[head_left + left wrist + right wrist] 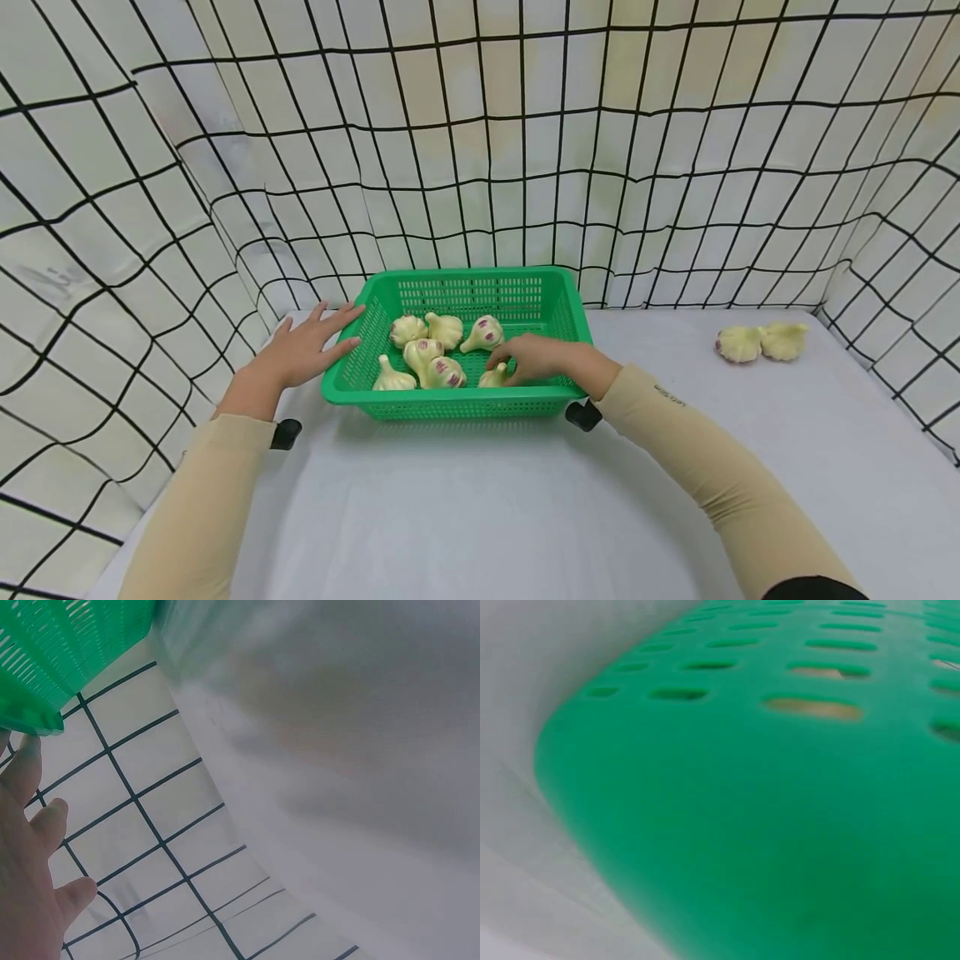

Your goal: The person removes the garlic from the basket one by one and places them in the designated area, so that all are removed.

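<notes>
A green plastic basket [457,395] stands on the white table, holding several garlic bulbs [446,331] with purple streaks. My left hand [300,350] lies at the basket's left rim with its fingers spread and straight. In the left wrist view, fingers [26,769] of that hand reach the basket's edge [37,720]. Inside the basket at the right front, my right hand [536,358] curls its thumb and fingers about one garlic bulb [491,377]. The right wrist view is filled by the basket's slotted wall [727,765], which hides that hand.
Two more garlic bulbs [738,344] lie side by side on the table [450,508] at the far right. A black wire grid [480,125] before white panels stands behind the basket and along both sides.
</notes>
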A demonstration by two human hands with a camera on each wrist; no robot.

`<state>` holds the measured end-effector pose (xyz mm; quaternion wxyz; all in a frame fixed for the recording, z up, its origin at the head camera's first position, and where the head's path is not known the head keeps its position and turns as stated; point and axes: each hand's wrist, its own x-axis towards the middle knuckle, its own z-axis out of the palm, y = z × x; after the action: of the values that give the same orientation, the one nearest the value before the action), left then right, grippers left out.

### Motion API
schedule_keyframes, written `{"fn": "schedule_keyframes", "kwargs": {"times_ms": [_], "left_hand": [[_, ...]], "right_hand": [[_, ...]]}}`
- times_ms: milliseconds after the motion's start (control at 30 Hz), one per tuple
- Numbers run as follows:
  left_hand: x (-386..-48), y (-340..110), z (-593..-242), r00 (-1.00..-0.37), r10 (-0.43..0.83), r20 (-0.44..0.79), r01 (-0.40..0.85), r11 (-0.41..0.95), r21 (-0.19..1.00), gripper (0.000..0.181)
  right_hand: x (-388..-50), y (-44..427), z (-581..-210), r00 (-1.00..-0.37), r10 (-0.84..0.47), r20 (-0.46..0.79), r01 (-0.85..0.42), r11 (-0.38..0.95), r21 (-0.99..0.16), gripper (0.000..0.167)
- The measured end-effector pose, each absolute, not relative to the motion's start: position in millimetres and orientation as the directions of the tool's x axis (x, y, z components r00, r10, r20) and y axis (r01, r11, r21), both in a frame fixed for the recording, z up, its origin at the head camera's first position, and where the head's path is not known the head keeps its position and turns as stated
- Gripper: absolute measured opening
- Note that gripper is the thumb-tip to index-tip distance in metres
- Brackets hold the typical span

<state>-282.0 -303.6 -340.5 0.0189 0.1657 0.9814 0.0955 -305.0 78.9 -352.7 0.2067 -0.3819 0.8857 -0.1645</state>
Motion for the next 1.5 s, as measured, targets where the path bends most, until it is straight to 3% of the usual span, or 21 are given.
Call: {"fn": "schedule_keyframes", "kwargs": {"times_ms": [1000,1500], "left_hand": [[-280,-300,-339,-0.942,0.334,-0.013,0.325,0.924,0.203,0.070],[-278,-301,-337,-0.942,0.336,-0.007,0.327,0.922,0.207,0.070]], "right_hand": [[-304,82,-353,-0.651,-0.711,-0.266,-0.593,0.695,-0.408,0.047],[-300,104,-324,-0.661,-0.732,-0.166,-0.574,0.636,-0.516,0.059]]}}
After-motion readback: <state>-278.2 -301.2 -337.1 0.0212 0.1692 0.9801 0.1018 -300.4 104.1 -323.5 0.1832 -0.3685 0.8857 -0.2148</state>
